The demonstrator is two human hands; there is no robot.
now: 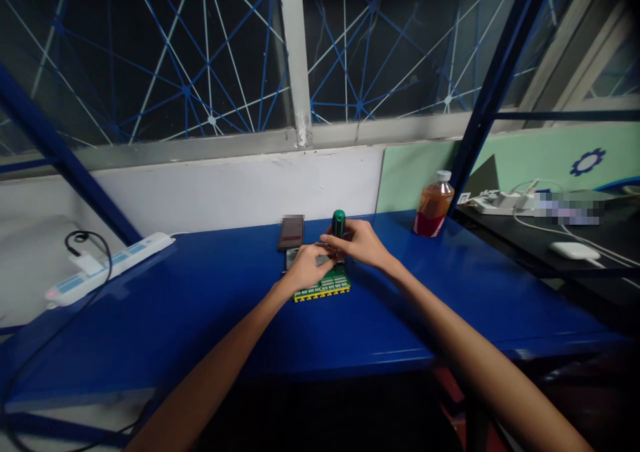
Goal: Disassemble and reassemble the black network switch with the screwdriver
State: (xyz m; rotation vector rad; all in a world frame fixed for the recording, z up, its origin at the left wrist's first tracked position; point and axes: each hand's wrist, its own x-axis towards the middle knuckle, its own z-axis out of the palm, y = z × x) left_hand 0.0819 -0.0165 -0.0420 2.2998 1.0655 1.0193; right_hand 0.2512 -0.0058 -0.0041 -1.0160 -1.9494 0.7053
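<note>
A green circuit board [327,284] with a yellow toothed front edge lies on the blue table, below both hands. My right hand [364,244] is closed around a screwdriver [339,221] with a dark green handle, held upright over the back right part of the board. My left hand [309,267] reaches over the board from the left, thumb and fingertips brought together close to the screwdriver's lower end. Whatever sits between those fingertips is too small to make out. Under and behind the left hand, a grey-black part [290,259] partly shows.
A dark phone-like device [291,232] lies just behind the board. At the back right stands a bottle [434,205] of orange-brown drink. A white power strip [113,269] with a black cable is on the left. Blue table [210,319] posts rise on both sides.
</note>
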